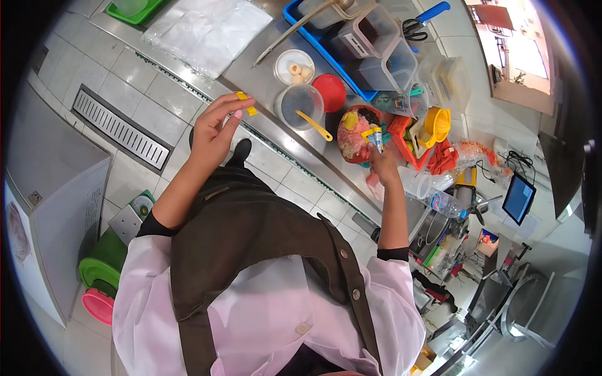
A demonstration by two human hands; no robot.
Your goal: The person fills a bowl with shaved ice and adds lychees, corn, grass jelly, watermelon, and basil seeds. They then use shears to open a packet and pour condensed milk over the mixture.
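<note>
My left hand (216,122) is raised over the counter's front edge, thumb and fingers brought together on a small yellow strip (249,110). My right hand (385,166) grips a small yellow, white and blue sachet (374,136), tilted over a round bowl. Pink shredded food (355,136), a yellow piece and something dark fill that bowl. To its left stands a clear tub (290,100) with a yellow spoon (313,125) resting in it. Behind the tub are a red lid (329,93) and a white container (294,64) with round pale items.
A blue tray (307,31) holds clear plastic containers at the back. Right of the bowl are an orange basket (401,136), a yellow juicer (437,124) and a plastic bottle (446,203). Plastic bags (204,34) lie at the counter's left. Scissors (414,28) lie behind.
</note>
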